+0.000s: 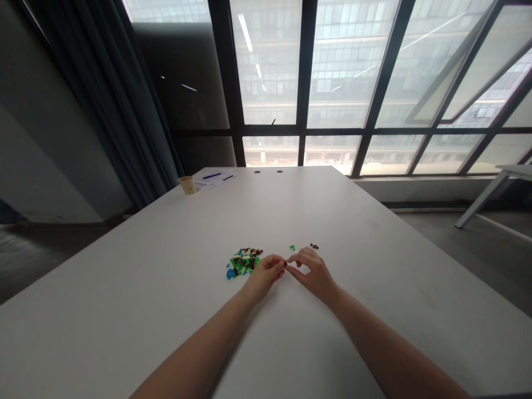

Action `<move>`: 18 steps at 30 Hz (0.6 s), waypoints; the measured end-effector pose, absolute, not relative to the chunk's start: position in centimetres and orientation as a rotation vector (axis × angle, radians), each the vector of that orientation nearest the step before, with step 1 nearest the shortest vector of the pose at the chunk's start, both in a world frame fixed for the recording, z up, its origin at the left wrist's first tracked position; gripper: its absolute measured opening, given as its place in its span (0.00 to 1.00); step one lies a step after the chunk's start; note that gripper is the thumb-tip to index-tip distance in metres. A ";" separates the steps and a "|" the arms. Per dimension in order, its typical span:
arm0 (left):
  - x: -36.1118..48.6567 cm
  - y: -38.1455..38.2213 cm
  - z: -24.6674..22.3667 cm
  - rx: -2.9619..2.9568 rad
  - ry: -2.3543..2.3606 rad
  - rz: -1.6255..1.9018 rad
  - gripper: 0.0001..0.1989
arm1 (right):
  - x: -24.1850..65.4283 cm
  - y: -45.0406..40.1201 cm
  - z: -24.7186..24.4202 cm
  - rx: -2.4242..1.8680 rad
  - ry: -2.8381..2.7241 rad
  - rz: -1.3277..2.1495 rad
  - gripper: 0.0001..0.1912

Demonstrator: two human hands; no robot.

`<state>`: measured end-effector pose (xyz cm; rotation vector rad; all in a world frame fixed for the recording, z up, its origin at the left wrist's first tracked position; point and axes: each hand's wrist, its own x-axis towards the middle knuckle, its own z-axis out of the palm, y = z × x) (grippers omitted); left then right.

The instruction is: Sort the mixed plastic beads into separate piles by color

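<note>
My left hand (pixel 268 271) pinches a tiny dark brown toy brick (pixel 285 264) between thumb and fingertips, just above the white table. From the other side my right hand (pixel 313 271) meets it, thumb and forefinger closed at the same brick; its exact shape is too small to make out. Left of my left hand lies a pile of small building bricks (pixel 243 261) in green, blue, cream and dark brown, partly hidden by that hand. Beyond the hands are a few green bricks (pixel 292 247) and, behind my right hand, several dark brown bricks (pixel 315 246).
The long white table (pixel 282 210) reaches toward the windows. At its far left stand a paper cup (pixel 188 185) and papers (pixel 208 181) with a blue pen (pixel 211 175). Two round dark discs (pixel 257 172) sit near the far edge. A white-legged table (pixel 484 197) is at right.
</note>
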<state>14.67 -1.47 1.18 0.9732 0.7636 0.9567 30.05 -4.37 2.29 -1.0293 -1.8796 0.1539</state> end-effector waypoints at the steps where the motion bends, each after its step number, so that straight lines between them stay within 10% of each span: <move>1: 14.7 -1.5 1.1 0.980 0.767 0.951 0.18 | 29.9 -4.4 2.3 -1.028 -1.888 0.157 0.03; 18: 13.1 0.7 1.1 1.027 1.074 1.061 0.16 | 40.1 0.3 -1.9 -1.901 -1.565 0.075 0.09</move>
